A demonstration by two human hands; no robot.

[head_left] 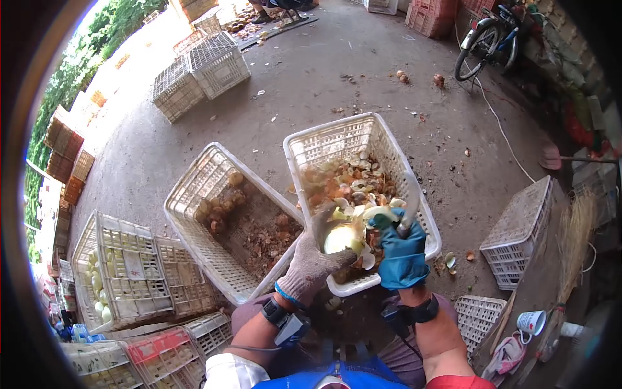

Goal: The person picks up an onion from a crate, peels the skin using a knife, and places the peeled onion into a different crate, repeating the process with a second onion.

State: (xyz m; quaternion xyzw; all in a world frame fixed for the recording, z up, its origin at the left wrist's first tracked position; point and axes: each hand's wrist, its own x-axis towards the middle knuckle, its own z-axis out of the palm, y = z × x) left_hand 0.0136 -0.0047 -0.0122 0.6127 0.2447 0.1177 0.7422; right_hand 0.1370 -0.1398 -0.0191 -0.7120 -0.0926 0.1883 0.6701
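My left hand (312,259), in a grey knit glove, is shut on a pale peeled onion (342,238). Beside it my right hand (400,249), in a blue glove, grips a knife (409,209) whose blade points up past the onion. Both hands hover over the near end of a white plastic crate (395,152) filled with onion skins and peelings. Just left of it sits a second white crate (194,188) holding a few unpeeled brown onions (220,206) and loose skins.
Stacked white crates (123,272) with peeled onions stand at the left, and red crates (162,350) below them. Upturned white crates (525,233) lie to the right. More crates (201,71) sit farther back on the concrete floor; a bicycle (489,35) is parked at the top right.
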